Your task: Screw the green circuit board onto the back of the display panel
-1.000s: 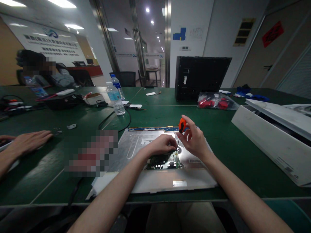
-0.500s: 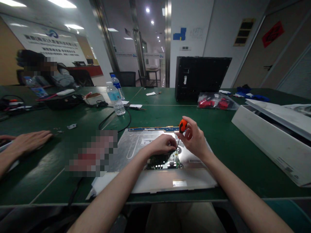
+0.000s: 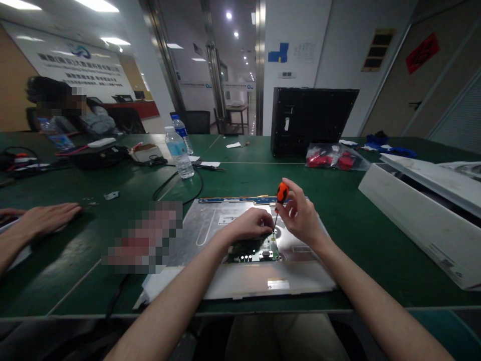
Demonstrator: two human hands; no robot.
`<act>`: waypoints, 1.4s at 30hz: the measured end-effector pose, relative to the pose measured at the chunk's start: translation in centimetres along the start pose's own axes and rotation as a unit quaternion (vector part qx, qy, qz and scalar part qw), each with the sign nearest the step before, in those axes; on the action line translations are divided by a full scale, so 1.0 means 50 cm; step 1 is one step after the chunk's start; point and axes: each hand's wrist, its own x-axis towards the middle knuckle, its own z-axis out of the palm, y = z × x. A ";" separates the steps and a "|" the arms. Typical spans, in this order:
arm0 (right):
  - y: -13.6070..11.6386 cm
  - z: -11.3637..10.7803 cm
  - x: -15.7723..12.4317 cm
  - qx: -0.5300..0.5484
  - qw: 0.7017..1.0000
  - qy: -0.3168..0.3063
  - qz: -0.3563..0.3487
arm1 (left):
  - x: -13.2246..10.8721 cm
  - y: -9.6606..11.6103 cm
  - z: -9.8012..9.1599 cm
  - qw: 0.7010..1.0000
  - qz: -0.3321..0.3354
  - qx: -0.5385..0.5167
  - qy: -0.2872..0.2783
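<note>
An orange and black screwdriver [image 3: 282,192] stands nearly upright in my right hand [image 3: 302,218], its handle pinched between thumb and fingers. The shaft points down at the upper right corner of a green circuit board [image 3: 271,244]. My left hand [image 3: 253,223] is closed, its fingertips drawn together beside the screwdriver tip; what they pinch, if anything, is hidden. Beneath both hands lies a flat silver metal panel [image 3: 208,225], with a blue circuit strip [image 3: 233,200] along its far edge. My left hand and forearm cover part of the board.
A water bottle [image 3: 179,153] and a black cable [image 3: 201,185] are beyond the panel. A black monitor casing [image 3: 313,123] and a bag of red items [image 3: 330,159] stand behind; a white box [image 3: 417,215] lies right. Another person's hand [image 3: 52,218] rests at left.
The screwdriver handle and my right fingers have shifted very slightly. My left hand stays in place over the board.
</note>
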 end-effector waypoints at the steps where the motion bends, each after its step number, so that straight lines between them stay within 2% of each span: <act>1: 0.002 0.001 0.000 -0.004 1.000 0.004 -0.002 | 0.000 0.000 0.000 1.000 0.000 0.001 0.001; 6: 0.006 0.002 0.001 -0.022 0.999 0.018 -0.016 | -0.002 -0.001 0.000 1.000 0.001 0.004 0.002; 13: -0.008 -0.005 0.002 0.007 1.000 -0.019 0.002 | 0.001 -0.001 0.001 1.000 0.001 0.004 0.000; 21: 0.009 0.004 0.000 -0.006 1.000 0.017 -0.012 | -0.001 0.003 -0.002 1.000 -0.001 0.004 0.001; 32: -0.009 -0.005 0.002 0.000 1.000 -0.012 0.007 | 0.000 0.000 0.002 1.000 -0.001 -0.007 0.002; 42: 0.006 0.002 0.000 -0.013 1.000 0.014 0.008 | -0.002 0.002 -0.002 1.000 -0.003 0.002 0.002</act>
